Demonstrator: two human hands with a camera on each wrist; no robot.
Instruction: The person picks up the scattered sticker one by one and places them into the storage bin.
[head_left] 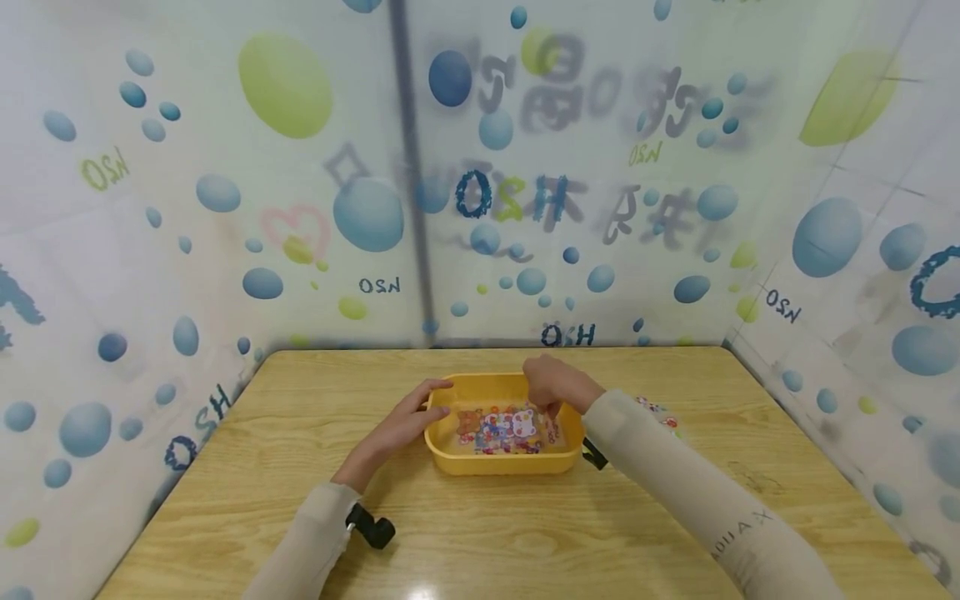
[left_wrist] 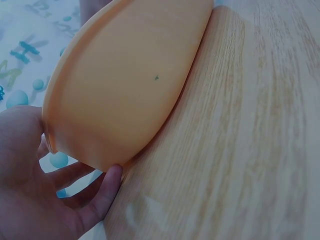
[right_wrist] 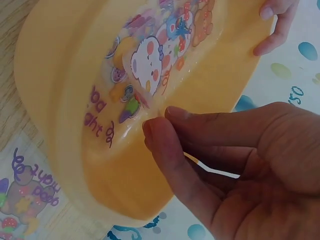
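Head view: yellow tray [head_left: 504,462] is seen mid-surface, slightly far of centre, on the wooden surface [head_left: 300,500]. Sticker sheet [head_left: 501,429] lies flat inside it, cartoon animals printed on. Left hand [head_left: 408,414] is laid on the tray's left rim, fingers fairly straight, no real grip. Right hand [head_left: 553,385] is lowered into the tray from the right, fingers bunched downward over the sheet's right edge. A second sticker sheet [head_left: 658,410] is partly hidden behind the right sleeve, right of tray. Patterned curtain [head_left: 480,167] closes in far, left and right sides.

Left wrist view: tray's outer wall [left_wrist: 130,80] is smooth plastic; fingers [left_wrist: 107,192] are pressed against its lower edge, palm open. Judged light and stiff, prob. slides easily on the surface, so bracing at the rim is sensible.

Right wrist view: thumb and forefinger tips [right_wrist: 165,135] are brought together at the sheet's edge [right_wrist: 150,65]; whether film is actually pinched can't be told. Sheet judged thin, floppy, glossy, lying flush w/ the tray floor; a corner or edge is the place to take hold, prob. w/ a nail. Tray walls crowd the fingers. Other sheet [right_wrist: 22,192] is visible on the surface beside the tray.
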